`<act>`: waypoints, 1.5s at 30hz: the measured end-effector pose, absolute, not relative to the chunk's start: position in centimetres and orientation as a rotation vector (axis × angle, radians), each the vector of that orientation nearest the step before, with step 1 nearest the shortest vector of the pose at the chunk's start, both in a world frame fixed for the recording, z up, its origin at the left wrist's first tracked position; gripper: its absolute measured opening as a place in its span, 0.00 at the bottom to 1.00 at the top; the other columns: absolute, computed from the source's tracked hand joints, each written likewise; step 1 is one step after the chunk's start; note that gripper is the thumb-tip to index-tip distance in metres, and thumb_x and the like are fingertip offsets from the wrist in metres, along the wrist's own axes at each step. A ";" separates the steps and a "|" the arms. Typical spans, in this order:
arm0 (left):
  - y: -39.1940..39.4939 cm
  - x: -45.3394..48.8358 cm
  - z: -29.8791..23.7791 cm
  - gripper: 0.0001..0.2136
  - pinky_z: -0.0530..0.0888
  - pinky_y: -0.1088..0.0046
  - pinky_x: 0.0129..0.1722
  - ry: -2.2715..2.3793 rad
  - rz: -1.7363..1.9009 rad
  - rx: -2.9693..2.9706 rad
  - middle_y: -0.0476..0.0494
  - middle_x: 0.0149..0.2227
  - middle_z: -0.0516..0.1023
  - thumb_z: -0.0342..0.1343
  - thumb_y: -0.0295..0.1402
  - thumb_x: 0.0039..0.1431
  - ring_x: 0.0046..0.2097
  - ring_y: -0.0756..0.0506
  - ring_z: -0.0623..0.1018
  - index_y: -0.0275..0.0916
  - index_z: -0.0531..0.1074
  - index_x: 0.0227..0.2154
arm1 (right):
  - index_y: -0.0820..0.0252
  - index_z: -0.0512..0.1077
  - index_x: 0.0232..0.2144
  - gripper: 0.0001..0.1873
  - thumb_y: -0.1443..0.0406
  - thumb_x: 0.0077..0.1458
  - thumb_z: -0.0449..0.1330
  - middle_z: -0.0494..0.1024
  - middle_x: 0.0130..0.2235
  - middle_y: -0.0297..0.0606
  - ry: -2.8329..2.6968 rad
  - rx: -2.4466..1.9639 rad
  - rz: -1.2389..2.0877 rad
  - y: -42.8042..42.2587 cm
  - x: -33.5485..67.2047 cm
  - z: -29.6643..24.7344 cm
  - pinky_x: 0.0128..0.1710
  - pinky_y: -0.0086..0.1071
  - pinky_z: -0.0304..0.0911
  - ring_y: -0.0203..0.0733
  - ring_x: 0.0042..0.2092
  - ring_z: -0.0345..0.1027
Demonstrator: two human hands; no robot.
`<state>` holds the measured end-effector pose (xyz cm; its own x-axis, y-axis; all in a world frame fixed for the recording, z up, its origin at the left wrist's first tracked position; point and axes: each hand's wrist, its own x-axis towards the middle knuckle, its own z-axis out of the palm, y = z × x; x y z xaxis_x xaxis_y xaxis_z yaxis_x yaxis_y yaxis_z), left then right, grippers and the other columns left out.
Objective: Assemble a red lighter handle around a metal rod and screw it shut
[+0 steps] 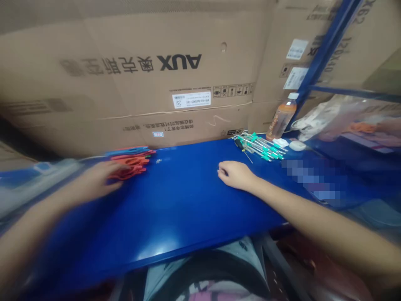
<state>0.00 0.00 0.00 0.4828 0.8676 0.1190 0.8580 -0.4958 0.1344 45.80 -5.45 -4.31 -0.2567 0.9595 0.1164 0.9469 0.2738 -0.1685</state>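
While the left hand [99,177], grip unclear, is overlapping slim orange plastic-looking strips [137,160], likely light, bendy, best pinched mid-length, the right hand [236,174] is resting clenched.

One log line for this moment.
left hand: at orange pieces, contact unclear | right hand: curled, nearest screwdriver | green-and-silver pieces: beside bottle

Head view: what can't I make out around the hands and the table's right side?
All in the head view:
Left hand: blur hides whether it grips the orange pieces.
Right hand: its curled pose hides whether it holds anything.
Item on the table's right: masked by pixelation.
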 end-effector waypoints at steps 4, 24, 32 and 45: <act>-0.3 0.3 0.0 0.19 0.69 0.61 0.58 1.508 0.301 2.720 0.42 0.57 0.75 0.54 0.44 0.58 0.55 0.37 0.74 0.45 0.72 0.51 | 0.59 0.76 0.34 0.16 0.61 0.64 0.49 0.82 0.38 0.46 -2.498 -1.817 0.099 -4.6 43.7 -3.5 0.33 0.33 0.59 0.48 0.39 0.76; 1.2 -1.5 2.4 0.31 0.73 0.61 0.48 1.781 0.081 2.452 0.37 0.46 0.82 0.56 0.61 0.49 0.45 0.36 0.78 0.37 0.76 0.42 | 0.57 0.72 0.25 0.19 0.58 0.64 0.49 0.80 0.31 0.41 -2.410 -1.817 0.062 -2.2 43.4 -4.4 0.28 0.32 0.49 0.45 0.34 0.73; -1.5 5.7 4.4 0.24 0.74 0.66 0.45 1.582 0.340 2.422 0.45 0.44 0.82 0.61 0.54 0.53 0.43 0.40 0.79 0.41 0.76 0.44 | 0.56 0.67 0.56 0.26 0.49 0.63 0.54 0.76 0.54 0.46 -2.370 -1.513 0.150 -2.6 43.5 -4.5 0.43 0.36 0.66 0.49 0.49 0.74; -4.1 18.1 -6.0 0.16 0.75 0.64 0.50 0.938 0.715 2.470 0.41 0.48 0.78 0.61 0.36 0.60 0.47 0.42 0.78 0.40 0.74 0.50 | 0.59 0.74 0.42 0.16 0.54 0.58 0.64 0.77 0.40 0.41 -2.597 -0.810 0.360 -3.3 43.2 -4.3 0.42 0.37 0.64 0.45 0.42 0.70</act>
<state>18.12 -4.12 -5.98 0.6436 0.6964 0.3175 0.4909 -0.6939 0.5267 43.21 -3.31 -4.26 -0.7544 0.5879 0.2920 0.4861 0.7993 -0.3532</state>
